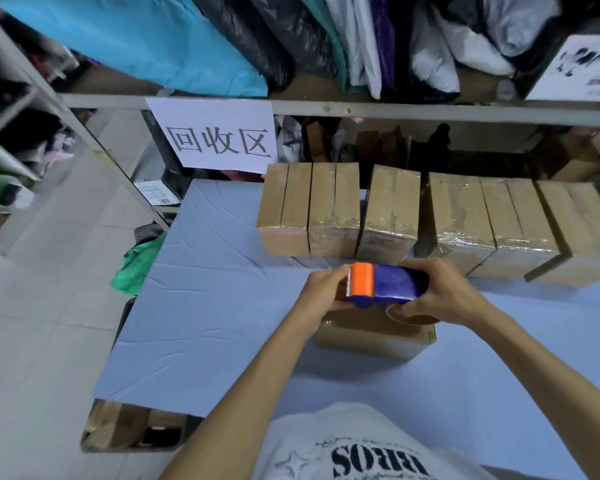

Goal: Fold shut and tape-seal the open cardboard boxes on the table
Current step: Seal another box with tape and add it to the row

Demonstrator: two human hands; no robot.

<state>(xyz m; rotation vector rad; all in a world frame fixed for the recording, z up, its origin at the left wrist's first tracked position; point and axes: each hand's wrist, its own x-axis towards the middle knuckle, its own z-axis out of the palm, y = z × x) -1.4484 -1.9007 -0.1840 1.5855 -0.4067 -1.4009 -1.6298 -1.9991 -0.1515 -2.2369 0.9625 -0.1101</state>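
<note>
Cardboard box (371, 337): one item, lower centre of the frame, on the table (205, 306) directly under my hands. They hide most of its top, so I cannot tell whether the flaps are already taped.

Left hand (323, 292): fingers curled, pinching the orange toothed end of the tape dispenser (385, 284). Whether a tape end sits between the fingertips is not visible.

Right hand (444, 294): closed round the dispenser's blue body and the brown roll beneath it, holding it just above the box.

Handling, by my judgement: a small corrugated carton, probably light. It should be stiff along the edges, while the flaps are likely to give if pressed at the middle seam. I would grip it by the side walls, or press flat on the flaps beside the seam. One hand should steady it while the other draws the tape across, because it looks light enough to slide on the cloth.

Sealed boxes (395, 213): a row along the far edge of the table, from upper centre to the right of the frame. They are glossy with tape, stand touching or just beside one another, and sit apart from the box under my hands.

Sign (215, 140): a white sheet with printed characters, hanging from the shelf (395, 110), centre-left.

Shelf: across the top of the frame, stuffed with bagged textiles.
</note>
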